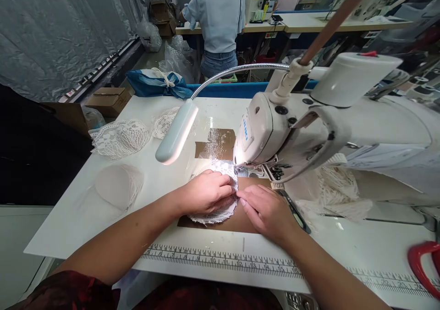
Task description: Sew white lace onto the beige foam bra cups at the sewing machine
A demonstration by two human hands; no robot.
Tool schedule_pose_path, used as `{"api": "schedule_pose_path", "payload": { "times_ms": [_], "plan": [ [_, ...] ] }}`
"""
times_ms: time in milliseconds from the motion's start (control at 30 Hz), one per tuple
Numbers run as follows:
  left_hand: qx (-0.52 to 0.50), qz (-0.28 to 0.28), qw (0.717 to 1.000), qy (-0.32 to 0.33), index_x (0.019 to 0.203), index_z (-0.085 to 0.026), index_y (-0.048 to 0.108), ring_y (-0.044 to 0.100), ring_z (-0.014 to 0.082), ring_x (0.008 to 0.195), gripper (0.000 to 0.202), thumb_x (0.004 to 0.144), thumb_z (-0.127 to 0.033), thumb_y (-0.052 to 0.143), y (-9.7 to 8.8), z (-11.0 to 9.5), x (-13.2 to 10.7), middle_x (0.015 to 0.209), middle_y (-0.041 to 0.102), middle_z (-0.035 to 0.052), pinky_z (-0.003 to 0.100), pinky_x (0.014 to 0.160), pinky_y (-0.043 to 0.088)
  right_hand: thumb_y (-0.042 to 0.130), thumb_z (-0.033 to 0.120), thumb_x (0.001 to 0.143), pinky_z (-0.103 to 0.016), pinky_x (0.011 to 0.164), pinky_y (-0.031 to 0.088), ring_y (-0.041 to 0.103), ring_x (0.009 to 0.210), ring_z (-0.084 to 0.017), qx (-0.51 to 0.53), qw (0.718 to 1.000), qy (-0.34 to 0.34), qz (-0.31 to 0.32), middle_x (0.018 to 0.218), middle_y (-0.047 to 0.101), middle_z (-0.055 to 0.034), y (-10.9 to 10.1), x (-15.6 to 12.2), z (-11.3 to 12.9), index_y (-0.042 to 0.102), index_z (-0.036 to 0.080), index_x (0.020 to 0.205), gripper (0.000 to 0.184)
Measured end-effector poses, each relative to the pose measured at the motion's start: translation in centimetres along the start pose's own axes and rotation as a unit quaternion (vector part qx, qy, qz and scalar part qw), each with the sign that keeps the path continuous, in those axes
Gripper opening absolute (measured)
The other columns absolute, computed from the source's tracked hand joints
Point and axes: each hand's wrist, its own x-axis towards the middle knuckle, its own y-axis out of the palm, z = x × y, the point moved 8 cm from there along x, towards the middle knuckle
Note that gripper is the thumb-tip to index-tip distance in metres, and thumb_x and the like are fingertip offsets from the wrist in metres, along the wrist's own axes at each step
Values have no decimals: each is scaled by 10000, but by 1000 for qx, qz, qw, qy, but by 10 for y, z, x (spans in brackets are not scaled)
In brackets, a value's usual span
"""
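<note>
A white lace piece (pixel 220 214) lies on the sewing table (pixel 68 218) under the head of a white sewing machine (pixel 261 135). My left hand (pixel 204 193) rests on top of the lace with fingers curled, pressing and gripping its edge. My right hand (pixel 266 209) lies beside it, fingertips pinching the lace's right edge just in front of the needle area (pixel 237 167).
A gooseneck lamp (pixel 177 133) hangs over the table. Lace pieces (pixel 118 138) and a moulded cup (pixel 118 186) lie at left. Scissors (pixel 295 213) and red handles (pixel 424 259) sit at right. A ruler (pixel 220 259) runs along the front edge. Another person (pixel 218 21) stands behind.
</note>
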Motion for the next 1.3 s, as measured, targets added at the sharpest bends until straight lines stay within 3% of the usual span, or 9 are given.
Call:
{"api": "schedule_pose_path", "payload": {
  "times_ms": [200,400,600,900,1300],
  "plan": [
    [-9,4,1000,-30,1112,-134,588,596,229,978,261,929,-227,428,2,4,0,1253,580,115,361,834,470,447,115,855,-304,689,449,606,799,-199,-76,997,22,4,885,690,-70,2,4,-5,662,144,1114,338],
    [10,-9,999,-43,1167,-97,568,592,256,991,312,919,-226,429,3,2,1,1248,591,137,389,816,492,446,115,855,-297,712,440,602,827,-196,-77,997,29,-2,923,697,-69,1,2,-7,656,150,1130,348],
    [36,-13,998,-43,1174,-79,597,586,255,957,339,918,-223,427,5,0,1,1279,576,153,393,803,504,438,94,830,-284,645,394,570,737,-181,-104,994,30,29,821,667,-59,5,7,-5,681,168,1087,362],
    [49,-14,998,-35,1265,-54,555,556,278,982,430,921,-287,445,7,4,1,1327,539,168,414,807,496,454,87,830,-282,661,391,558,746,-187,-128,991,30,10,812,676,-50,5,8,-4,682,158,1114,371],
    [77,-25,996,-29,1252,-100,577,519,239,898,370,929,-227,449,6,12,4,1302,571,133,370,759,444,459,99,840,-288,611,390,565,723,-193,-138,990,38,-8,798,686,-54,5,10,-5,678,154,1138,374]
  ]
}}
